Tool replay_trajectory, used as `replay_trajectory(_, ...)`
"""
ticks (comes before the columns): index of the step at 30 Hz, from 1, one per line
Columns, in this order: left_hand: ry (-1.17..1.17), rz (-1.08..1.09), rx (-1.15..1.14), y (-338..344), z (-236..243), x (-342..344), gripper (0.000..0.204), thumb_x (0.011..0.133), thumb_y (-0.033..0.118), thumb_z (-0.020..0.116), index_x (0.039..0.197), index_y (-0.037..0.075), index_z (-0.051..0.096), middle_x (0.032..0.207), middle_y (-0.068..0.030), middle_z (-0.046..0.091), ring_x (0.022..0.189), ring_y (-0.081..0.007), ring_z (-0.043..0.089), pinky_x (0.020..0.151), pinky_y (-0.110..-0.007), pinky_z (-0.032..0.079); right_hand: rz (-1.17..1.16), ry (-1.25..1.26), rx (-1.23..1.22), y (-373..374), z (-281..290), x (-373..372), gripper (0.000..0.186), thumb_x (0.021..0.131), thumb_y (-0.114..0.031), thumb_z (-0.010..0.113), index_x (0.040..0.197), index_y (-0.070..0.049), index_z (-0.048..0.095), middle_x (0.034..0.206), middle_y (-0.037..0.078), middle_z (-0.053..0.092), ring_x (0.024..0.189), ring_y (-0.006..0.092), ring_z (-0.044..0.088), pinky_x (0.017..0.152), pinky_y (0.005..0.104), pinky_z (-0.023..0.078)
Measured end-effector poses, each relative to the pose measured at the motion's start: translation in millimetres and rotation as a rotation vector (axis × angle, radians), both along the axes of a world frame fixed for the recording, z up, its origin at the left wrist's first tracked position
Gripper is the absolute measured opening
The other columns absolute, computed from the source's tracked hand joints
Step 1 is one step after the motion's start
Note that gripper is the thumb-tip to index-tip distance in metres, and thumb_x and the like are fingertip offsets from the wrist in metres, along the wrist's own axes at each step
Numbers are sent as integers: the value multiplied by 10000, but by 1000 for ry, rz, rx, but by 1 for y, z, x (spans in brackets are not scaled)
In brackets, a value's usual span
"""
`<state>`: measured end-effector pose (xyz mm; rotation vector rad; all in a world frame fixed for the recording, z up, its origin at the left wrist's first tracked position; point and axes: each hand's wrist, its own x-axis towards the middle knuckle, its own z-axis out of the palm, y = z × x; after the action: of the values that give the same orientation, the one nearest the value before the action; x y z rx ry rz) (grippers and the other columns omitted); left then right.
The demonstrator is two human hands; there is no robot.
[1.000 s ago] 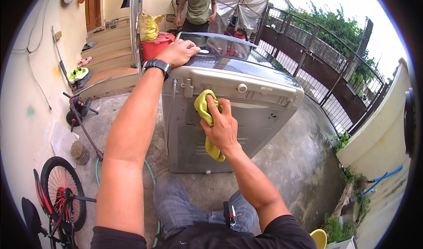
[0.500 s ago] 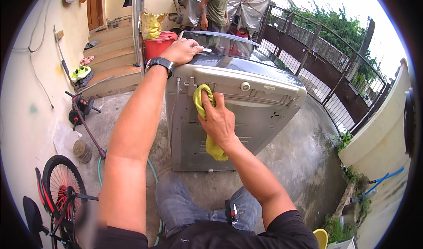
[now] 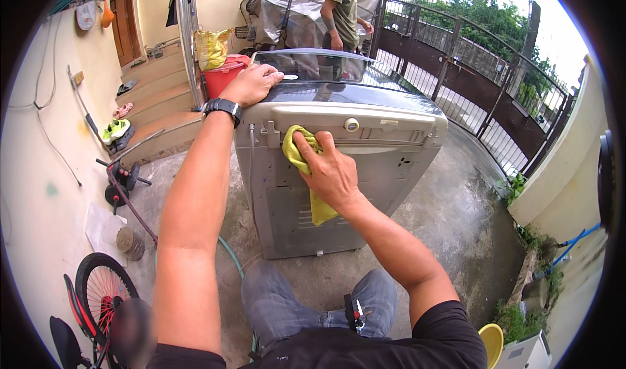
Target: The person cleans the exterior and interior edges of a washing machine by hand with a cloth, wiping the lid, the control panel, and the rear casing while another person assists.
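Note:
A grey washing machine (image 3: 385,163) stands in front of me, its back panel facing me and its dark see-through lid on top. My left hand (image 3: 250,85), with a black watch on the wrist, lies on the top left corner, fingers stretched out and holding nothing. My right hand (image 3: 330,173) presses a yellow-green cloth (image 3: 322,210) against the upper left of the back panel. Part of the cloth is bunched under the fingers and the rest hangs down below. A round whitish fitting (image 3: 351,125) sits to the right of the cloth, and a grey hose (image 3: 252,173) runs down the panel's left edge.
Left are tiled steps (image 3: 153,95) with shoes, a red bucket (image 3: 225,75) and a bicycle (image 3: 104,291). A green garden hose (image 3: 231,258) crosses the concrete floor. Behind the machine stands another person (image 3: 341,16); a brown metal gate (image 3: 450,59) is at right.
The cloth and my right hand have shifted slightly right across the panel. My left hand stays on the corner. The other person has turned and moved right; my view has shifted a little.

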<state>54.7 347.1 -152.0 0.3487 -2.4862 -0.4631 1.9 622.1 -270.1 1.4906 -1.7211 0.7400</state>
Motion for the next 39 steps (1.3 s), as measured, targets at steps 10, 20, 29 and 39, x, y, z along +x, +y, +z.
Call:
replay_trajectory(10, 23, -32, -1, -2, 4, -3, 397, 1094, 337, 569, 1239, -21, 661, 1128, -130, 713, 1049, -201, 641, 957, -338, 483, 301, -742, -330, -58, -50, 80, 919, 822, -177, 775, 1614, -59, 324, 1217, 175, 534, 1081, 381, 631, 856, 447, 559)
replay_trajectory(20, 2, -80, 93, 8, 10, 1, 436, 1095, 379, 558, 1219, -24, 671, 1071, -97, 711, 994, -175, 636, 928, -316, 490, 5, -33, -36, 12, 5, 1, 535, 796, -187, 793, 1308, -198, 639, 1077, 34, 596, 730, 215, 718, 603, 376, 572)
replay_trajectory(29, 0, -94, 135, 2, 7, 0, 458, 1096, 392, 565, 1252, -27, 661, 1124, -76, 689, 1038, -166, 611, 955, -301, 474, 67, -229, -44, -7, -9, 25, 613, 798, -223, 808, 1368, -174, 588, 1036, 44, 601, 767, 246, 719, 617, 390, 574)
replay_trajectory(39, -3, -103, 121, 7, 8, -1, 440, 1097, 381, 564, 1240, -23, 664, 1098, -69, 681, 1022, -156, 602, 947, -296, 474, -31, -149, -74, 4, -30, 6, 723, 803, -221, 810, 1471, -218, 533, 1060, 41, 587, 749, 226, 709, 602, 384, 566)
